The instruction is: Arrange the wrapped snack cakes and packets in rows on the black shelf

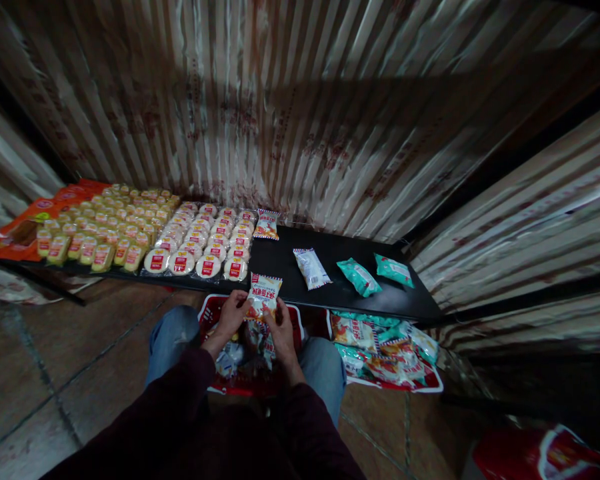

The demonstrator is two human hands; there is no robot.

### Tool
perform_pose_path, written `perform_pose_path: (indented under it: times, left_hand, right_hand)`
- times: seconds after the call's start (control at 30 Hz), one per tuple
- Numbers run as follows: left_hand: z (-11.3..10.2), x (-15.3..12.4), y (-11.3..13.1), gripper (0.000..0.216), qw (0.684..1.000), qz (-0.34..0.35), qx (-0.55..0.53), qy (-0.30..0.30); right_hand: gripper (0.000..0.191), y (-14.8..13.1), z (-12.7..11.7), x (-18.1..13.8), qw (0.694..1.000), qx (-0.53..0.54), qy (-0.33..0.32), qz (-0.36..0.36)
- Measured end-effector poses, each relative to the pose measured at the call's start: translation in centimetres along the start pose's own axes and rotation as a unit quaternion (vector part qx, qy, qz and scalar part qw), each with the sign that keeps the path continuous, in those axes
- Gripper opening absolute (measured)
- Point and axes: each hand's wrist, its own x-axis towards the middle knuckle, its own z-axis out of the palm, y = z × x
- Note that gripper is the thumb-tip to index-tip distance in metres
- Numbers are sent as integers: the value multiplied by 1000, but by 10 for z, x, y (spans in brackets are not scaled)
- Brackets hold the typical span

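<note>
My left hand (pixel 233 313) and my right hand (pixel 281 328) grip a white and orange snack packet (pixel 263 293) by its two sides, at the front edge of the black shelf (pixel 285 257). Red print shows on its face. Below my hands, between my knees, a red basket (pixel 300 337) with a white rim holds more packets. A similar snack bag (pixel 267 225) stands at the back of the shelf, beside rows of round wrapped cakes (pixel 207 267). Further right lie a white packet (pixel 311 269) with its barcode side up and two green packets (pixel 359 277).
Small yellow wrapped cakes (pixel 103 257) fill the shelf's left end, by an orange bag (pixel 20 230). A second basket (pixel 433 381), full of packets, stands right of my knee. Striped curtain (pixel 260 100) hangs behind the shelf. A red bag (pixel 530 457) lies at lower right.
</note>
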Motion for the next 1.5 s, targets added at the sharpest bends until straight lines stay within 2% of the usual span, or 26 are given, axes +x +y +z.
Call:
perform_pose_path:
  times: [0.3, 0.57, 0.93, 1.2, 1.5]
  left_hand:
    - [4, 6, 13, 14, 998, 29, 54, 11]
    - [7, 17, 18, 13, 991, 51, 117, 35]
    - [14, 28, 29, 15, 989, 64, 133, 34]
    - [20, 34, 40, 20, 984, 73, 160, 41]
    - [26, 44, 43, 26, 972, 109, 204, 45]
  right_hand:
    - [64, -9, 3, 10, 997, -65, 28, -37]
    - [60, -17, 4, 19, 992, -113, 15, -61]
    - [53, -32, 8, 37, 987, -140, 32, -74]
    - [47, -30, 7, 56, 969, -193, 75, -131]
    - [45, -22, 9, 73, 963, -208, 73, -153]
